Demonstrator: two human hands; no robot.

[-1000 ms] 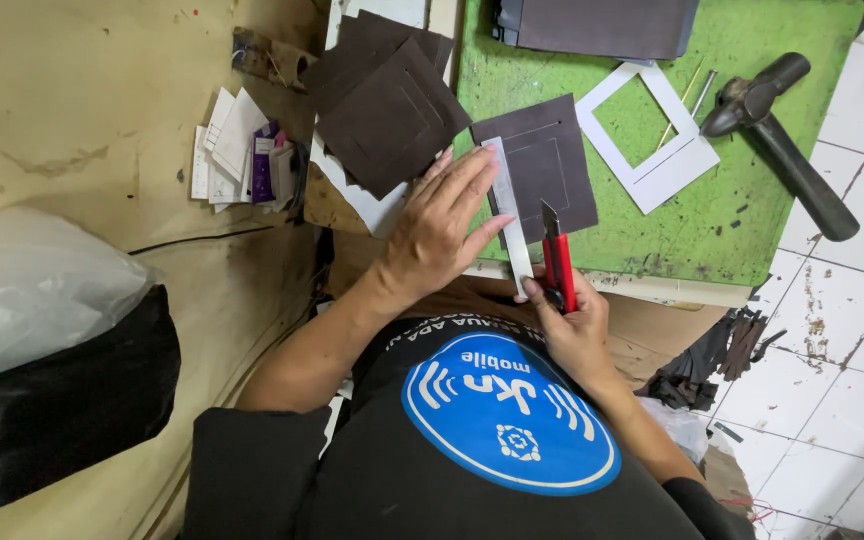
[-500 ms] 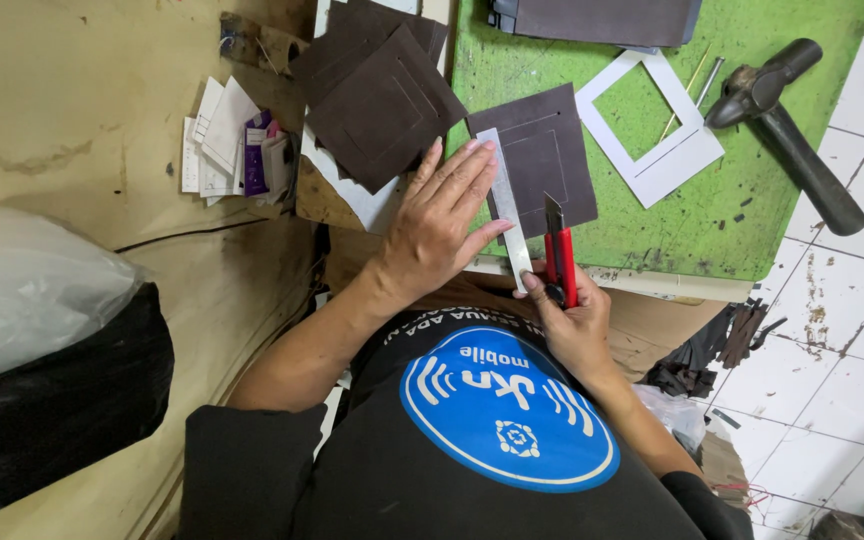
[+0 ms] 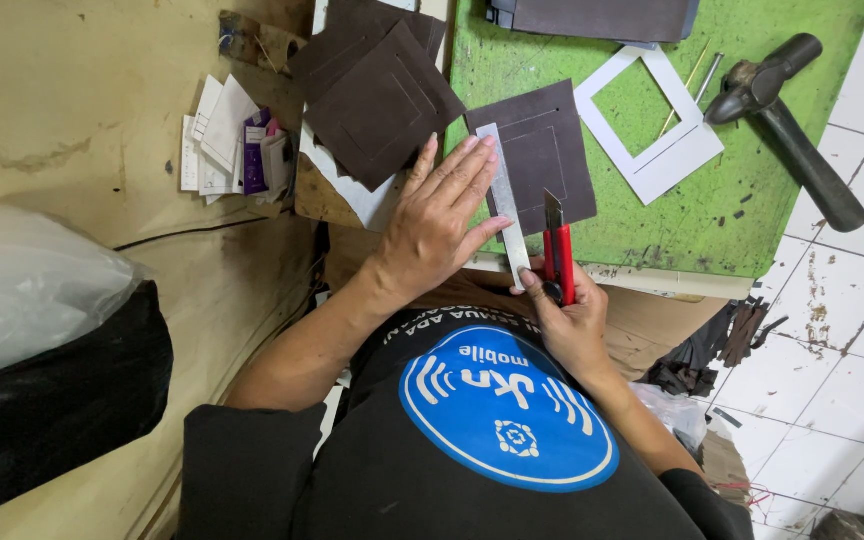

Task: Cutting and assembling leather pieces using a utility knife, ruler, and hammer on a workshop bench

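Note:
My left hand (image 3: pixel 437 225) lies flat with its fingers spread, pressing a narrow metal ruler (image 3: pixel 518 255) onto a dark brown square sheet (image 3: pixel 557 150). The sheet rests on a green cutting mat (image 3: pixel 652 235) and shows faint scored lines of an inner square. My right hand (image 3: pixel 572 325) grips a red utility knife (image 3: pixel 558 255) at the near edge of the mat. Its blade tip touches the sheet just right of the ruler. My dark shirt with a round blue patch fills the bottom of the view.
A white cardboard frame (image 3: pixel 690 168) and a black hammer (image 3: pixel 792 130) lie on the mat's right side. Overlapping dark brown sheets (image 3: pixel 377 90) sit left of the mat, with loose papers (image 3: pixel 227 140) beyond. A white plastic bag (image 3: pixel 32 290) over a black one (image 3: pixel 62 400) lies far left.
The view has shifted slightly. Both hands hold the same places: the left on the ruler, the right with the knife beside it.

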